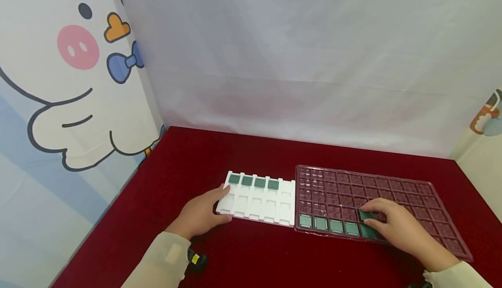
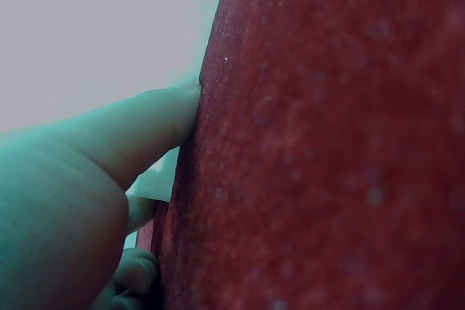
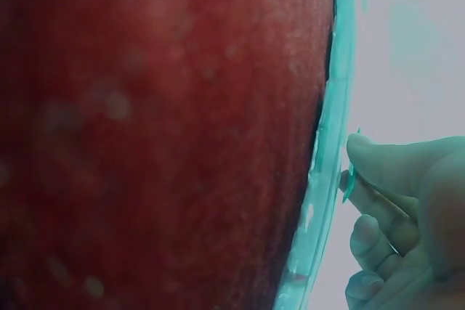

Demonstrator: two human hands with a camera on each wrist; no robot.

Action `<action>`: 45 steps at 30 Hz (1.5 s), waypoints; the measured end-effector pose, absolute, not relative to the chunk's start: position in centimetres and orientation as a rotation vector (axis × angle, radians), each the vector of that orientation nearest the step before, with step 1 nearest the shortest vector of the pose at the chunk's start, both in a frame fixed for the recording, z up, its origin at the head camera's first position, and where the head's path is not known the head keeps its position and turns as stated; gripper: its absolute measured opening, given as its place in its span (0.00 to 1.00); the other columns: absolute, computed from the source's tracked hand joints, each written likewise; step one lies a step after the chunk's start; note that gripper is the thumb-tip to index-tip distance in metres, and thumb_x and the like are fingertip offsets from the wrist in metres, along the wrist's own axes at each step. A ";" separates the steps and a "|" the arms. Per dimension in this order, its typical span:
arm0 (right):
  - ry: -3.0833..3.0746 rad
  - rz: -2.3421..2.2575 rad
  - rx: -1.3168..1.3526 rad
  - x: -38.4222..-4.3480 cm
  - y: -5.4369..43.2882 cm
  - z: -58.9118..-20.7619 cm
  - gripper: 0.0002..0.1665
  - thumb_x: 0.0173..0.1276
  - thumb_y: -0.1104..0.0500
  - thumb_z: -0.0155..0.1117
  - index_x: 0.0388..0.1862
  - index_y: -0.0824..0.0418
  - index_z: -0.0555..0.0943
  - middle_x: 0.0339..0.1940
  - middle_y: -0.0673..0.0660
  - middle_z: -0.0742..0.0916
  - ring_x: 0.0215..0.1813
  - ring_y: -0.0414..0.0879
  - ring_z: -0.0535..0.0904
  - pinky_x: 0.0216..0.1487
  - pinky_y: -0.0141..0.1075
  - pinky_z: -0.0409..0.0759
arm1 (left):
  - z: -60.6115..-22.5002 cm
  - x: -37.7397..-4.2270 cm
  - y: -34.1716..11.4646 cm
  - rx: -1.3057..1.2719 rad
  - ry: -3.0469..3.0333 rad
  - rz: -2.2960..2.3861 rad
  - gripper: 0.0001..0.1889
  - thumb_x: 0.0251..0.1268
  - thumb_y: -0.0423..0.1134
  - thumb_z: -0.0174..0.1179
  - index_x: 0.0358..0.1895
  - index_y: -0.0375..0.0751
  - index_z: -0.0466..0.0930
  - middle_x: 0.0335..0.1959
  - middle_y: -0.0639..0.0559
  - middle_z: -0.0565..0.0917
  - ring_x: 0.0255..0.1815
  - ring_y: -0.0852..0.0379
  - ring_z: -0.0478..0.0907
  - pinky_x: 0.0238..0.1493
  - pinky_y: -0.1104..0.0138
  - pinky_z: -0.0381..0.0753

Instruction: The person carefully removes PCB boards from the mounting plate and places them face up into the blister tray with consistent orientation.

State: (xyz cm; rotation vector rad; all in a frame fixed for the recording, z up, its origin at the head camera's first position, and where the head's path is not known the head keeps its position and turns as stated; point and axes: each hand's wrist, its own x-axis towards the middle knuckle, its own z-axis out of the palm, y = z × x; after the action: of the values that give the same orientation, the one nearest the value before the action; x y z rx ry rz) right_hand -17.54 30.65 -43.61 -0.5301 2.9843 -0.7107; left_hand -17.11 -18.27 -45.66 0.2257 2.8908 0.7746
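In the head view my left hand (image 1: 200,211) grips the left end of a white compartment tray (image 1: 256,204), thumb at its near corner and fingers along the side. Several green square chips (image 1: 259,183) sit in that tray's far row. My right hand (image 1: 398,227) pinches another green square chip (image 1: 365,214) between thumb and forefinger, over a clear plastic tray (image 1: 421,214) of many pockets. From the right wrist the chip (image 3: 350,185) shows edge-on and thin at the fingertips. The left wrist view catches the thumb (image 2: 156,117) low by the red cloth.
Along the clear tray's near row lie several more green chips (image 1: 336,226), the last partly under my right hand. Both trays stand side by side on a dark red cloth (image 1: 251,257). A pale curtain (image 1: 298,61) hangs behind, and a cartoon-print sheet (image 1: 78,118) at the left.
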 end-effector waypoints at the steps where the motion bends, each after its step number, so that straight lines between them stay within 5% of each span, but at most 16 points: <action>1: 2.983 -0.710 -0.533 -17.5 30.6 -43.6 0.16 0.65 0.62 0.76 0.52 0.58 0.87 0.53 0.59 0.86 0.52 0.59 0.83 0.48 0.57 0.83 | -45.7 -17.1 -18.3 0.228 2.891 0.774 0.45 0.60 0.49 0.75 0.80 0.50 0.64 0.80 0.51 0.65 0.77 0.47 0.65 0.73 0.47 0.66; 45: 2.945 -0.672 -0.541 -18.0 28.4 -42.5 0.20 0.67 0.58 0.75 0.57 0.60 0.86 0.54 0.58 0.85 0.40 0.43 0.77 0.39 0.45 0.81 | -46.0 -17.2 -18.3 0.248 2.898 0.776 0.45 0.60 0.49 0.75 0.80 0.50 0.65 0.80 0.51 0.65 0.77 0.47 0.65 0.72 0.47 0.68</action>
State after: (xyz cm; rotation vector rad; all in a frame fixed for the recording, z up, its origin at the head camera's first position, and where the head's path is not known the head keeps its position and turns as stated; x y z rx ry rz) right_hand -17.98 28.43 -42.53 -0.5405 2.9451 -0.6723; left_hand -17.23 -18.29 -46.03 0.2477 2.8984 0.7761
